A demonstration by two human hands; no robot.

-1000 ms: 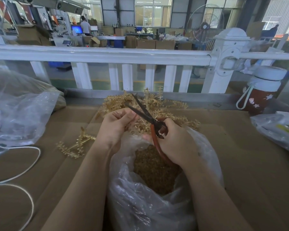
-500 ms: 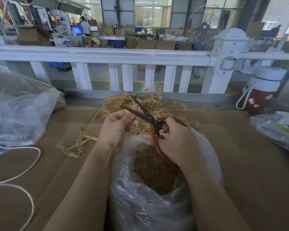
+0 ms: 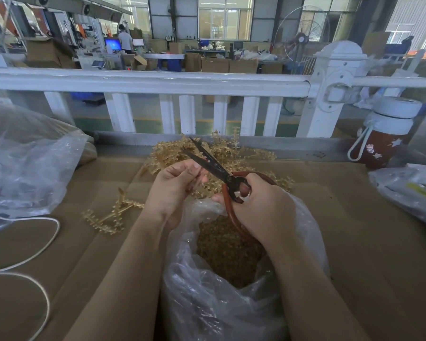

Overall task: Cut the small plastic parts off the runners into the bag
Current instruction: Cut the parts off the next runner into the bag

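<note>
Brown cardboard sheet (image 3: 354,242) covers the bench across the lower frame; white railing (image 3: 158,82) runs across the middle, w/ a workshop of boxes, a fan and lit monitors behind it at top. 1 clear bag (image 3: 207,303) sits open at bottom center, holding a heap of small amber cut parts (image 3: 226,254). 2 more plastic bags: 1 at left (image 3: 22,163), 1 at right edge (image 3: 408,190), contents unclear. 1 red bottle (image 3: 381,139) w/ white lid at right. Pile of gold runners (image 3: 231,153) lies center, just beyond the hands; a loose runner (image 3: 113,215) lies left of the bag. Left hand (image 3: 175,188) pinches a runner over the bag mouth. Right hand (image 3: 261,207) grips the 1 pair of scissors (image 3: 217,168) by its red handles, blades narrowly apart beside the left fingertips. White cord (image 3: 35,242) loops at lower left.
</note>
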